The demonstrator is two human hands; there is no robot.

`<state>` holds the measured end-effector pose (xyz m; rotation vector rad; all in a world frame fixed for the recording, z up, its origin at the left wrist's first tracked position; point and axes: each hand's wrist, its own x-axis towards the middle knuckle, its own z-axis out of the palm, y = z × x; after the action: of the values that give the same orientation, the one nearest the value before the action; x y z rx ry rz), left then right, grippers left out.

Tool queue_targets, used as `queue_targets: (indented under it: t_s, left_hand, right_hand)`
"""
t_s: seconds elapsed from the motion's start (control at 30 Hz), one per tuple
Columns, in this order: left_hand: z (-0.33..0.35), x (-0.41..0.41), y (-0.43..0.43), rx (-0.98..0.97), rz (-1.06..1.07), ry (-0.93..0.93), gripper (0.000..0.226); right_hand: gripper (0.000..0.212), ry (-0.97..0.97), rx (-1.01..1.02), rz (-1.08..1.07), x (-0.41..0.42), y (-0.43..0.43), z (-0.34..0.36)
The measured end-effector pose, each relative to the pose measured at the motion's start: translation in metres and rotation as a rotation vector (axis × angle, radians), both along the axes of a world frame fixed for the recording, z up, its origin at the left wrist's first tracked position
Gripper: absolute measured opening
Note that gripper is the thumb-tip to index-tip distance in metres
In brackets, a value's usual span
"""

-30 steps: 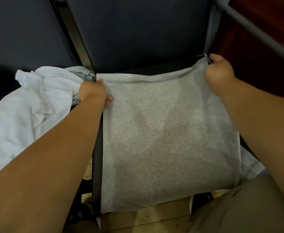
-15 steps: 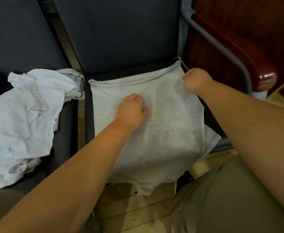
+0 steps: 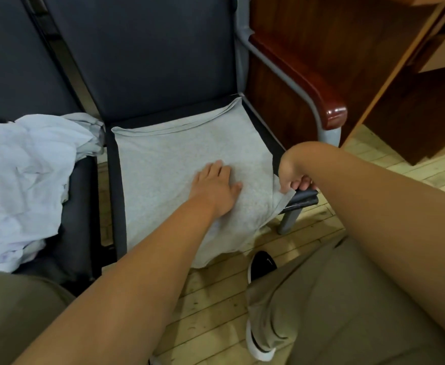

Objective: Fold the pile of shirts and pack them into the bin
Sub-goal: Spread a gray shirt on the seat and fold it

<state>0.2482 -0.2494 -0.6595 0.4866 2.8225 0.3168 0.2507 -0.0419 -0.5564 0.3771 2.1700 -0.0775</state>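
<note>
A crumpled pile of white shirts (image 3: 23, 180) lies on the seat of the left chair (image 3: 76, 219). On the neighbouring chair (image 3: 150, 61), a grey shirt (image 3: 168, 159) is spread flat across the seat, its near edge hanging over the front. The person's left hand (image 3: 213, 185) presses palm-down on the shirt's middle, fingers straight, gripping nothing. Further right, the right hand (image 3: 292, 175) curls its fingers round the shirt's right edge at the seat's near right corner, near a wooden armrest (image 3: 321, 101).

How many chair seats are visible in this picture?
2: the right seat under the grey shirt, the left seat under the white pile. More may lie outside the view.
</note>
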Motion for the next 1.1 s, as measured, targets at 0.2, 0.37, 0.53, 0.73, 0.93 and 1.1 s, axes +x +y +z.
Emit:
queue_targets:
  t_s: [0.2,0.37,0.53,0.73,0.93,1.1]
  left_hand:
    - [0.012,0.002,0.001,-0.052,-0.01,-0.034,0.074]
    - [0.015,-0.003,-0.003,0.006,-0.009,-0.018,0.074]
    - [0.015,-0.025,-0.037,0.055,0.156,0.067,0.066]
    - [0.015,-0.077,-0.09,-0.015,0.281,0.079,0.071]
    - [0.009,-0.128,-0.122,-0.062,0.308,0.096,0.07]
    - [-0.002,-0.158,-0.128,-0.046,0.301,0.126,0.074]
  right_hand:
    - [0.025,-0.103,0.116,0.131,0.005,0.01,-0.001]
    - [0.018,0.064,0.044,0.086,-0.007,0.008,-0.002]
    - [0.017,0.434,-0.09,0.103,-0.04,-0.013,-0.011]
    - [0.028,0.624,-0.206,0.256,-0.091,-0.049,-0.032]
    - [0.045,0.729,-0.308,0.298,-0.146,-0.073,-0.053]
    - [0.033,0.788,-0.38,0.209,-0.185,-0.098,-0.062]
